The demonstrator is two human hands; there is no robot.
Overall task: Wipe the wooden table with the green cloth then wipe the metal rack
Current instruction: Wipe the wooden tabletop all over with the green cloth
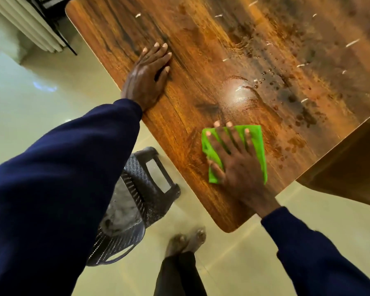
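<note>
Right hand [237,161] is pressed flat on the green cloth [254,144] near the counter's [201,50] close edge, and the wet droplets [271,82] sit up ahead and right, so I'd push that way while the left hand [146,75] just braces, fingers spread, holding nothing.

Glossy pale tiled floor [30,99]; dark woven plastic chair [137,193]; cream pleated curtain [26,22] upper left.
</note>
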